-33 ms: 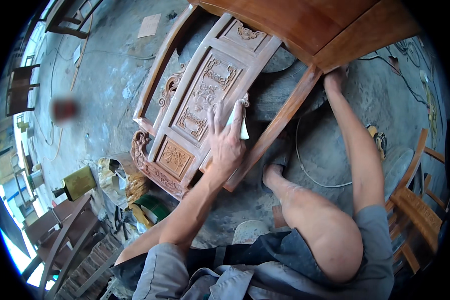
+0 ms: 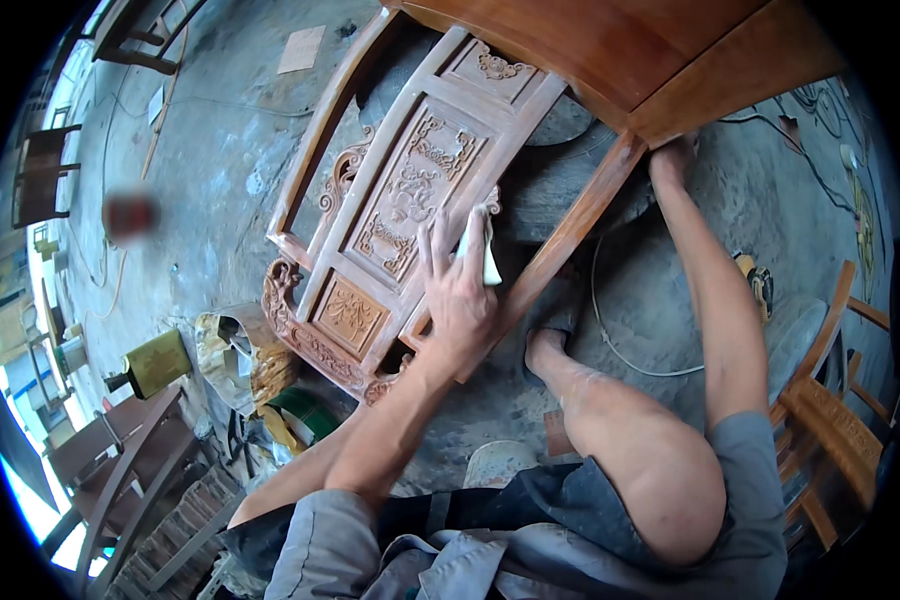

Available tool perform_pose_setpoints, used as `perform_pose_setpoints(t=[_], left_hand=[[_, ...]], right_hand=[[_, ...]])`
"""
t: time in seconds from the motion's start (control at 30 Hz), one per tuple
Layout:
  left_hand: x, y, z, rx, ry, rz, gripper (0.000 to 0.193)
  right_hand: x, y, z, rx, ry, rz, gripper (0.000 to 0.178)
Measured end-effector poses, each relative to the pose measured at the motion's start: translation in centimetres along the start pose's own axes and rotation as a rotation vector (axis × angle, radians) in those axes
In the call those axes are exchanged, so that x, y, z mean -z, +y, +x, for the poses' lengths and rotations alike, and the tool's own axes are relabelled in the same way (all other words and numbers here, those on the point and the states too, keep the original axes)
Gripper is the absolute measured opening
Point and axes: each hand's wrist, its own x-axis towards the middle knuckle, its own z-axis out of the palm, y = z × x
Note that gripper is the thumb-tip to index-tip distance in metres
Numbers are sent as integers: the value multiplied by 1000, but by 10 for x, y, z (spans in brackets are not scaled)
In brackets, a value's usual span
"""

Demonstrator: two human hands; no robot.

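A wooden chair (image 2: 530,120) lies tipped over in front of me, its carved back panel (image 2: 415,185) dusted pale. My left hand (image 2: 460,295) rests on the right side of that back, pinching a folded pale sheet of sandpaper (image 2: 490,262) between its fingers. The index finger reaches toward a small carved scroll (image 2: 492,200) on the panel's edge. At the corner of the reddish-brown seat, my right hand (image 2: 673,157) grips the chair, its fingers partly hidden behind the wood.
A torn sack (image 2: 240,350), a green roll (image 2: 305,412) and a yellowish can (image 2: 158,365) stand at the left. Another wooden chair (image 2: 835,420) is at the right, near a yellow power tool (image 2: 758,285). Cables (image 2: 820,185) run over the concrete floor.
My left hand has shifted slightly right and toward me along the chair back, with the sandpaper in it. The right hand stays at the seat corner.
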Motion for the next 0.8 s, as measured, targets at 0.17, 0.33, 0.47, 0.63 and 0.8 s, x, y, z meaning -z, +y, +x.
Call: perform_pose_setpoints(t=[0.17,0.33,0.47,0.63,0.8], left_hand=[[-11,29,-30,151,90,-58,73],[-17,24,-19,155,96,-49,76],[-17,15,-16,120,86,-42,78],[4,1,-57,72,-2,-56,84],[13,-6,-36,28,-101,-18,72]], right_hand=[[-1,0,6,4,10,-1,80],[0,6,19,34,10,11,81],[-3,13,10,52,8,-30,82],[-1,16,14,53,6,-50,82],[2,5,8,65,10,69,81]])
